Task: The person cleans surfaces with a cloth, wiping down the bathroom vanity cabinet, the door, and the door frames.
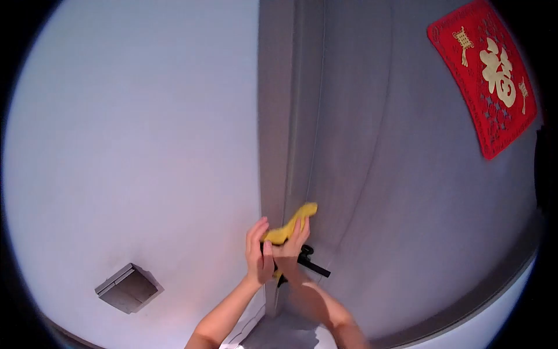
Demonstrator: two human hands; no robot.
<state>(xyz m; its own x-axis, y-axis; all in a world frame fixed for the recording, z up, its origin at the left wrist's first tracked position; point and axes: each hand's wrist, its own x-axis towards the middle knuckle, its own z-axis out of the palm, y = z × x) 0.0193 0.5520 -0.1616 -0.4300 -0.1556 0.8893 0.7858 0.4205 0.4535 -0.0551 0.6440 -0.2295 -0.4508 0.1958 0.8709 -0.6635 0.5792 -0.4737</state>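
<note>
A yellow cloth point(282, 234) lies bunched against the grey door frame, its upper end reaching onto the door. My right hand point(289, 251) has its fingers over the cloth and holds it against the frame. Just to its left, my left hand point(257, 253) is at the edge where frame and white wall meet, fingers stretched upward and apart. Something black shows between the two hands, mostly hidden. Beside my right wrist, a black door handle point(314, 266) sticks out from the door. A bit of yellow also shows below my hands.
The grey door point(372, 174) fills the right side, with a red paper decoration point(494, 78) high on it. The white wall point(139, 128) takes up the left. A grey square wall switch or socket plate point(129, 288) sits low on that wall.
</note>
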